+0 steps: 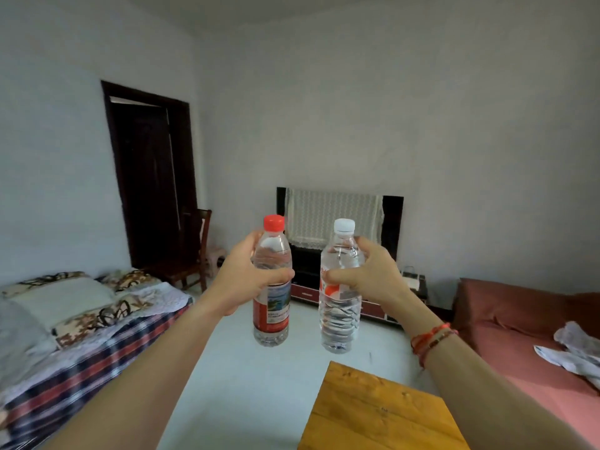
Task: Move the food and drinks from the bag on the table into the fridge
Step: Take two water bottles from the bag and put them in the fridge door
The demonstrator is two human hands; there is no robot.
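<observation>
The desk corner lies below me. I'm holding both drinks upright and apart in mid-air, likely for steady carrying: left grip wraps the red-capped bottle, right grip wraps the white-capped bottle.

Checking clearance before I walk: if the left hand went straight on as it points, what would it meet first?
Ahead of the left hand the way looks free until the lace-covered television across the room, though depth is unclear.

A home bedroom: quilted bed, seemingly a draped television.
</observation>
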